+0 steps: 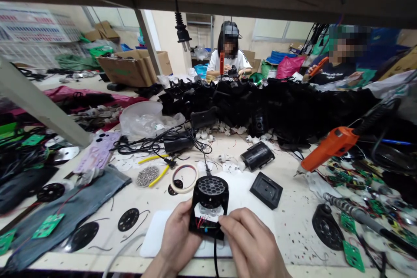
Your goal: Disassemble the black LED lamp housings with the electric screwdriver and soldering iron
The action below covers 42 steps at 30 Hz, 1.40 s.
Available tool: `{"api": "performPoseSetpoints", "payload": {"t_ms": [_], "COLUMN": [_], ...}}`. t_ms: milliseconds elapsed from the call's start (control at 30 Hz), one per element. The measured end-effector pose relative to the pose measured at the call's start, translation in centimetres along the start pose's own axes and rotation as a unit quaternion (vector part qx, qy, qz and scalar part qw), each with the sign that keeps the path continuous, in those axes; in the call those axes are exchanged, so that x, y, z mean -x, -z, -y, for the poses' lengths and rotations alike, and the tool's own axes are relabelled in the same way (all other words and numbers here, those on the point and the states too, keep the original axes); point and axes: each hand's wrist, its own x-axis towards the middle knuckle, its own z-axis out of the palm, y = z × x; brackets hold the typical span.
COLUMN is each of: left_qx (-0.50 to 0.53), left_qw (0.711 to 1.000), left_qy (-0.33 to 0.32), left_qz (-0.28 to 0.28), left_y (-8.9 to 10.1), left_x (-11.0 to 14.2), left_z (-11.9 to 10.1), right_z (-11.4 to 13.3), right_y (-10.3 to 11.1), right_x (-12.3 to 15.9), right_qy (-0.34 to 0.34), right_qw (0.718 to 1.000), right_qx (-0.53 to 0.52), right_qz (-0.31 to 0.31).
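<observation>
A black lamp housing (209, 202) with a honeycomb face and exposed wires stands on a white mat (156, 236) near the table's front edge. My left hand (177, 236) grips its left side. My right hand (249, 241) holds its lower right side, with fingertips at the open wiring. A black cable (215, 254) runs down from the housing between my wrists.
A black square cover (266, 189) and a black cylinder part (257, 155) lie just beyond. An orange electric screwdriver (329, 147) hangs at right above green circuit boards (353, 255). Tape roll (184, 178), yellow-handled pliers (158, 167), a phone (97, 151) lie left. Two people work across a heap of black parts (276, 108).
</observation>
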Motion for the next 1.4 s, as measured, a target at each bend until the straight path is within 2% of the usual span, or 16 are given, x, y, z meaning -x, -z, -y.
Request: {"api": "performPoseSetpoints", "payload": {"t_ms": [233,500,767,1000,1133,1300,1400], "left_qx": [0.021,0.009,-0.034,-0.050,-0.040,-0.040,-0.070], "left_qw": [1.000,1.000,0.999,0.999,0.999,0.996,0.990], "left_qy": [0.006,0.019,-0.006,-0.018,-0.019,-0.072,-0.118], "left_qz": [-0.003,0.004,0.032,0.000,-0.011,0.022,0.012], "left_y": [-0.2,-0.2,-0.5,-1.5,-2.0,-1.8,-1.6], "left_x": [-0.1,0.1,0.3,0.7,1.1,1.2,1.1], "left_z": [0.0,0.1,0.6,0.4,0.3,0.8,1.0], "right_z": [0.1,-0.1,0.1,0.3,0.6,1.0,1.2], "right_y": [1.0,0.7,0.6,0.0,-0.7,-1.2,-0.8], "right_x": [-0.9,-0.7,-0.7,-0.5,-0.1,0.1,0.1], "right_qy": [0.020,-0.018,-0.041,-0.138,-0.155,-0.148,-0.140], "right_qw": [0.999,0.999,0.999,0.990,0.985,0.986,0.989], "right_qx": [-0.017,-0.024,0.008,0.024,0.064,0.080,0.038], "right_qz": [0.024,0.040,-0.004,0.011,0.028,0.019,0.008]}}
